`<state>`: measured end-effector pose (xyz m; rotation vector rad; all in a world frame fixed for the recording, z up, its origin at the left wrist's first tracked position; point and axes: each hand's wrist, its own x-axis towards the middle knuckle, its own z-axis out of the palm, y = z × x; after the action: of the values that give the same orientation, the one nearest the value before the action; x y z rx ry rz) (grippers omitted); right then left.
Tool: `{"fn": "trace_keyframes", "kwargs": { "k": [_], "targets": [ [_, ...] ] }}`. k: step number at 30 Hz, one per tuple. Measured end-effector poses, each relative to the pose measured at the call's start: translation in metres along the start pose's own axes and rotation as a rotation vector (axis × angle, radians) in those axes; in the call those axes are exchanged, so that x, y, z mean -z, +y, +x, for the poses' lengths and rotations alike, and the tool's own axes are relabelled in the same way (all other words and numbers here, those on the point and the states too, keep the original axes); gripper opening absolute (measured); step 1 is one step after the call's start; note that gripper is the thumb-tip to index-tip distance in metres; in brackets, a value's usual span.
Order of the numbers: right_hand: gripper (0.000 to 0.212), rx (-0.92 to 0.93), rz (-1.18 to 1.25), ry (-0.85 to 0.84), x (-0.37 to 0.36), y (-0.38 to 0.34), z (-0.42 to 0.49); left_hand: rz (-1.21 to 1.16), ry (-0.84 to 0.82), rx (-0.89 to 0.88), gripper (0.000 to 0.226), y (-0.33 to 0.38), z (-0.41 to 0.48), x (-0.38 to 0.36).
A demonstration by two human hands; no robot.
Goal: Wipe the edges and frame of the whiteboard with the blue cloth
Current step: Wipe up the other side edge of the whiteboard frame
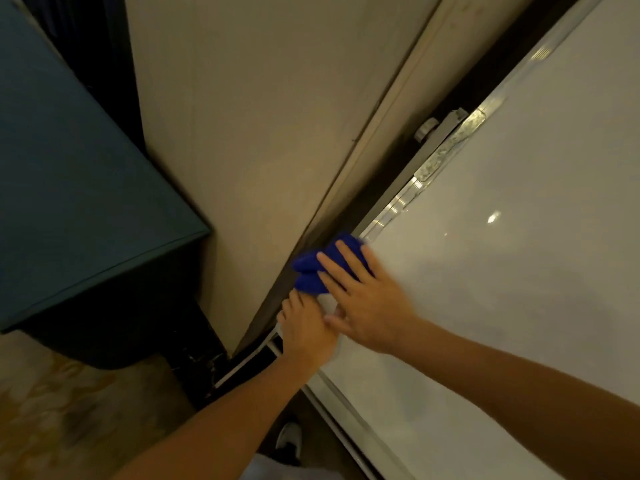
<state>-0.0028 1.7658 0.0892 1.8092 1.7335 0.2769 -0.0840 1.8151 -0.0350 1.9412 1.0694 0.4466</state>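
The whiteboard [502, 271] fills the right side of the view, its metal frame [398, 206] running diagonally from lower left to upper right. A bunched blue cloth [311, 268] lies on the frame's left edge near the lower corner. My right hand [367, 299] presses flat on the cloth with fingers spread. My left hand [304, 327] grips the frame just below the cloth, fingers curled round the edge. Part of the cloth is hidden under my right hand.
A beige wall panel [259, 133] stands just left of the board, with a dark gap between them. A clamp knob [426, 129] sits on the frame higher up. A teal upholstered box [76, 202] stands at left on patterned carpet [69, 410]. My shoe [289, 441] shows below.
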Motion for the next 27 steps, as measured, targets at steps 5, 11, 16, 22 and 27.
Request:
{"fn": "trace_keyframes", "kwargs": {
  "k": [5,11,16,22,27],
  "targets": [
    [0.078,-0.207,-0.080,0.089,0.022,0.054,-0.005,0.009,-0.053,0.096,0.112,0.001,-0.023,-0.012],
    [0.074,-0.160,-0.003,0.169,0.019,0.049,-0.014,-0.025,-0.076,0.131,0.117,0.014,-0.033,-0.023],
    [0.070,-0.002,0.001,0.057,-0.007,0.008,0.012,-0.033,-0.122,0.097,0.119,0.015,-0.035,-0.023],
    [0.079,-0.079,-0.093,0.135,0.009,0.074,0.003,-0.083,-0.117,0.104,0.103,0.022,-0.040,-0.029],
    [0.077,-0.113,-0.057,0.178,0.002,0.075,0.004,-0.101,-0.120,0.062,0.101,0.036,-0.024,-0.029]
  ]
}}
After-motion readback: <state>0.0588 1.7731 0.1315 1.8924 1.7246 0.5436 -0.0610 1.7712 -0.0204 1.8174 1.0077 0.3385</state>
